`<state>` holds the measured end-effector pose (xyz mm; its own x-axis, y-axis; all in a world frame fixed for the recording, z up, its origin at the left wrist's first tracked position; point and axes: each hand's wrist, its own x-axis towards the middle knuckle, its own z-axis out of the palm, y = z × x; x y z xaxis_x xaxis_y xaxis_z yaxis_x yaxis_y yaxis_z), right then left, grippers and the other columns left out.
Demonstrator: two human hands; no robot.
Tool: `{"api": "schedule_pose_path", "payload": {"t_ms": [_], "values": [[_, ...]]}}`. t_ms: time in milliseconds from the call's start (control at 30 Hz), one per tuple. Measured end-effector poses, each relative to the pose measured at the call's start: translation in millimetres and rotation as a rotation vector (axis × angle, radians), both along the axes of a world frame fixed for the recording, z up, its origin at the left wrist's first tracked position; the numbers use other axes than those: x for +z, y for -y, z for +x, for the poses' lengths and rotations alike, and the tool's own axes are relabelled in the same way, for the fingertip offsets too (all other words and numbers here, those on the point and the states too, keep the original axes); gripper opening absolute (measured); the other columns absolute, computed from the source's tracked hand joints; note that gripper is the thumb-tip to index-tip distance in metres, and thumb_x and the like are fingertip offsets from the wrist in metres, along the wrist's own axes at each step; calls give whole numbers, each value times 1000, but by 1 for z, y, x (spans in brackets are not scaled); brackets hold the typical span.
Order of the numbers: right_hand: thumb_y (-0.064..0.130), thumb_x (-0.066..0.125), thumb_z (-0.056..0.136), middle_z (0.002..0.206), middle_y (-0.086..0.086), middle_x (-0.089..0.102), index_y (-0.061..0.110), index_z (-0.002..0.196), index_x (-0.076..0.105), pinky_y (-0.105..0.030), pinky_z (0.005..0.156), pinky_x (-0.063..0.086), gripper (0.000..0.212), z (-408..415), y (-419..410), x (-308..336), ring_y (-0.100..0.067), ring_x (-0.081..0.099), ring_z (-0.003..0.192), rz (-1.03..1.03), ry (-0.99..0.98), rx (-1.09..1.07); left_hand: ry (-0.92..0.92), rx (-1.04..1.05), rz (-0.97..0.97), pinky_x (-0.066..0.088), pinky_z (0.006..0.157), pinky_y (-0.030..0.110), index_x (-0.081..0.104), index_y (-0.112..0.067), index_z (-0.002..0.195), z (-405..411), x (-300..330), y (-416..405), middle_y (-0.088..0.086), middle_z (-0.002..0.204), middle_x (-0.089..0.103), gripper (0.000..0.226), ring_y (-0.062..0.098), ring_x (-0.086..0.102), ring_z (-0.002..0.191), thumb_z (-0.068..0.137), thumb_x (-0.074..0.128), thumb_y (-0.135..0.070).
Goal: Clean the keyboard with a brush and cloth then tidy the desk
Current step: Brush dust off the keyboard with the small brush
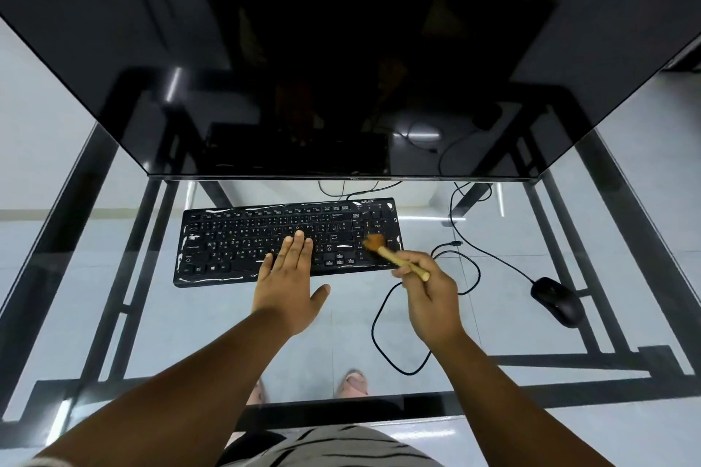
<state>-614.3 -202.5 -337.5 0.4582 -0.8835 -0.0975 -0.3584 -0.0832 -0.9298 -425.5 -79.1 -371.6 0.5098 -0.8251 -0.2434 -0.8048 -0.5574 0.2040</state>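
A black keyboard [242,239] lies on the glass desk [189,334] just in front of the monitor. My left hand [290,281] rests flat on its lower middle keys, fingers spread and holding nothing. My right hand [428,292] grips a small wooden-handled brush [394,256]. The brush's orange bristles touch the number pad at the keyboard's right end. No cloth is in view.
A large dark monitor [341,68] fills the upper half and overhangs the desk's back. A black mouse [555,299] sits at the right, its cable [383,334] looping across the glass near my right hand. Black frame bars and my feet show through the glass.
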Motion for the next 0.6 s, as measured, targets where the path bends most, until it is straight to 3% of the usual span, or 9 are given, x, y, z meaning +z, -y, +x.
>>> {"api": "schedule_pose_path", "payload": {"t_ms": [67, 133, 233, 333, 433, 600], "values": [[22, 54, 88, 81, 13, 71, 26, 97, 69, -25, 59, 46, 17, -2, -5, 0, -17, 56, 61, 5, -23, 53, 4, 3, 3, -1, 120, 40, -4, -17, 154, 0, 0, 0, -3, 161, -15, 81, 15, -13, 148, 94, 32, -58], [22, 53, 88, 77, 9, 69, 26, 96, 68, -17, 52, 38, 17, -4, -7, 0, -8, 50, 52, -50, -20, -32, 5, 4, 2, 0, 120, 40, -4, -18, 154, 0, 0, 0, -3, 161, -15, 81, 15, -12, 148, 94, 33, -58], [24, 51, 85, 73, 5, 68, 29, 94, 67, -18, 53, 39, 19, -4, -9, 2, -7, 48, 53, -42, 28, -43, 7, 4, -4, -1, 120, 40, -4, -18, 154, -1, 1, -1, -3, 161, -15, 81, 14, -11, 148, 94, 33, -58], [25, 51, 86, 75, 17, 69, 35, 96, 66, -20, 55, 42, 20, -3, -14, -2, -8, 51, 56, -50, -17, 25, 14, 11, -1, -1, 120, 40, -4, -18, 154, 2, 1, -3, -3, 161, -14, 81, 14, -11, 148, 94, 33, -58], [29, 51, 88, 68, 8, 64, 32, 97, 66, -25, 54, 39, 18, -2, -15, -5, -9, 49, 54, -108, -41, -86, 25, 16, 16, 0, 120, 40, -6, -17, 154, 4, 1, -6, -3, 161, -15, 82, 14, -11, 148, 94, 31, -59], [24, 53, 88, 75, -3, 70, 37, 99, 66, -21, 49, 34, 21, 15, -34, 5, -11, 43, 49, -58, 35, 173, 44, 22, 39, 0, 120, 41, -6, -16, 153, 9, 3, -14, -2, 161, -15, 82, 15, -12, 148, 94, 30, -59]]}}
